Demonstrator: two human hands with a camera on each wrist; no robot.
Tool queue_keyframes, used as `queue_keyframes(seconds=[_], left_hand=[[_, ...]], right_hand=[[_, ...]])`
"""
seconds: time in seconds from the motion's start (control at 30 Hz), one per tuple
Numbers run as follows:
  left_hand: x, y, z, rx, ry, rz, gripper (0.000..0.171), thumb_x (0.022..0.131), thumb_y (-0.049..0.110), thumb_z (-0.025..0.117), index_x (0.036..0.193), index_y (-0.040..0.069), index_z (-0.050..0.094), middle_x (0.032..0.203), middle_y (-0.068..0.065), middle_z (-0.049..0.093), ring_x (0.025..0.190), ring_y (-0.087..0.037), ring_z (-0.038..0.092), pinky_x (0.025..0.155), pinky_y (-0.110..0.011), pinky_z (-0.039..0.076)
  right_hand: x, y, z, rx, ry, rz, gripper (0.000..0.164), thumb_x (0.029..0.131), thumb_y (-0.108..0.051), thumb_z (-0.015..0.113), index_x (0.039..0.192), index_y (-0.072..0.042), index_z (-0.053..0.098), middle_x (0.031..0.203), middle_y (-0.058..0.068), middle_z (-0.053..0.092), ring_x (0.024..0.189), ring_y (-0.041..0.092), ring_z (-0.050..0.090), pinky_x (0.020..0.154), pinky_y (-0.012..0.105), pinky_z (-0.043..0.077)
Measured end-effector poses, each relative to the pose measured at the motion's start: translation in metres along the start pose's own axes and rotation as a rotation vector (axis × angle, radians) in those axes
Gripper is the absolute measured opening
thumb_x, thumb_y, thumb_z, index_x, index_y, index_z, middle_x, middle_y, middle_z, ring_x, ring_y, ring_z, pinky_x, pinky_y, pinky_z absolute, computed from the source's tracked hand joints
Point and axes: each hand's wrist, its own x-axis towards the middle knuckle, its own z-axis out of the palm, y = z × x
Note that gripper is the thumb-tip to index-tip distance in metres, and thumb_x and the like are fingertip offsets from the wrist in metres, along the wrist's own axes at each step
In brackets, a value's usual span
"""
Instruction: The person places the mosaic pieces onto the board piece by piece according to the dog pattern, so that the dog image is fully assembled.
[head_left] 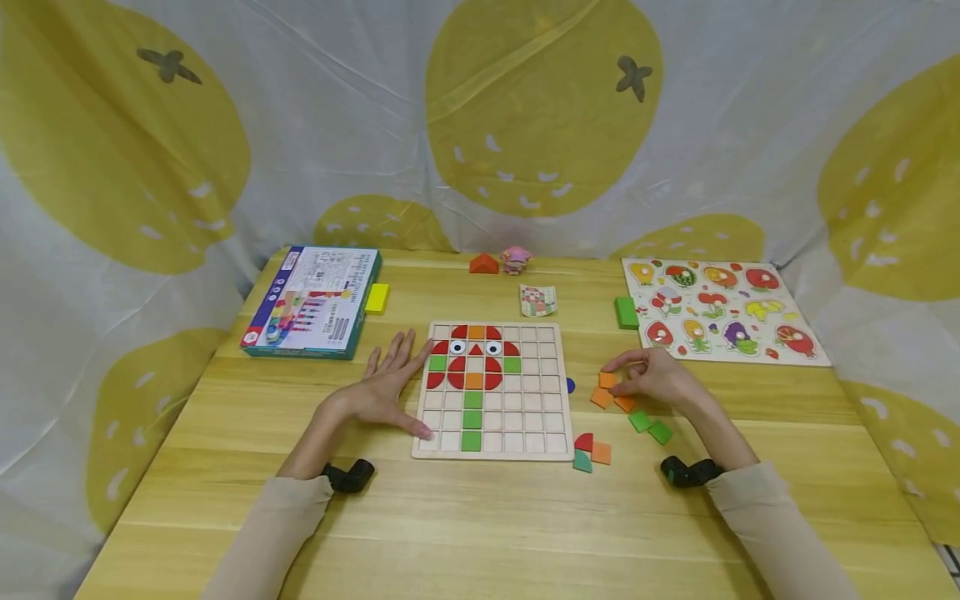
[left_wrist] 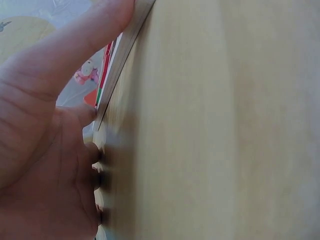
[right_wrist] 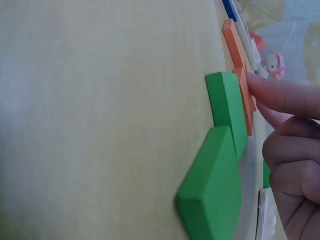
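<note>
A square wooden grid board (head_left: 527, 421) lies on the table, partly filled with red, green and orange tiles and two round eye pieces. My left hand (head_left: 384, 390) spreads along its left side, thumb on the lower left corner and index finger at the upper left edge. In the left wrist view the left thumb (left_wrist: 75, 47) rests against the board's rim. To the board's right, my right hand (head_left: 654, 375) pinches an orange square tile (head_left: 607, 380) between thumb and index finger. Other orange tiles (head_left: 601, 397) lie against it, and two green tiles (head_left: 649, 427) sit just nearer.
Beside the board's lower right corner lie a red quarter-circle (head_left: 583, 442), a teal one (head_left: 582, 461) and an orange square (head_left: 601, 453). A pattern card (head_left: 538, 301) and pink figurine (head_left: 516, 260) are behind. A box (head_left: 311, 302) lies left, a fruit puzzle (head_left: 723, 312) right.
</note>
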Motion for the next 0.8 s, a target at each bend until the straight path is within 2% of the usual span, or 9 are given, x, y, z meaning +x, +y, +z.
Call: queue_keyframes(seconds=[0.27,0.43,0.53,0.63,0.8], left_hand=[[-0.001,-0.001,0.0,-0.002,0.006,0.006,0.134,0.06,0.064,0.081,0.156,0.023,-0.004,0.16,-0.017,-0.022,0.148,-0.039,-0.021,0.116,-0.065,-0.011],[-0.002,0.0,-0.001,0.007,0.005,-0.002,0.135,0.06,0.065,0.081,0.156,0.024,-0.004,0.16,-0.016,-0.022,0.148,-0.038,-0.021,0.116,-0.064,-0.011],[-0.002,0.0,0.0,0.012,0.003,-0.004,0.135,0.06,0.065,0.08,0.156,0.024,-0.004,0.16,-0.016,-0.023,0.148,-0.038,-0.022,0.117,-0.064,-0.011],[-0.002,0.0,0.0,0.011,0.003,-0.004,0.135,0.06,0.065,0.08,0.156,0.023,-0.004,0.16,-0.016,-0.023,0.148,-0.038,-0.021,0.116,-0.064,-0.011],[-0.001,0.001,0.001,0.011,0.006,0.001,0.135,0.06,0.065,0.081,0.156,0.023,-0.004,0.16,-0.016,-0.022,0.148,-0.038,-0.021,0.116,-0.064,-0.011]], right_hand=[[0.0,0.0,-0.001,-0.026,0.039,0.009,0.036,0.076,-0.02,0.082,0.107,-0.005,0.069,0.054,-0.005,0.035,0.049,0.01,0.032,0.047,0.025,0.028],[0.001,-0.006,0.0,-0.077,0.034,-0.032,0.032,0.079,-0.019,0.079,0.104,-0.002,0.069,0.056,-0.004,0.034,0.051,0.011,0.029,0.048,0.025,0.026],[0.001,-0.017,0.005,-0.083,0.04,-0.058,0.03,0.08,-0.021,0.079,0.104,-0.004,0.07,0.055,-0.004,0.032,0.05,0.012,0.029,0.048,0.024,0.027],[0.001,-0.037,0.02,-0.028,0.018,-0.088,0.029,0.081,-0.022,0.078,0.104,-0.008,0.069,0.055,-0.004,0.029,0.049,0.011,0.025,0.047,0.023,0.026],[0.005,-0.076,0.064,0.04,-0.03,-0.123,0.026,0.077,-0.02,0.081,0.1,-0.012,0.07,0.053,-0.004,0.03,0.047,0.012,0.025,0.044,0.022,0.021]])
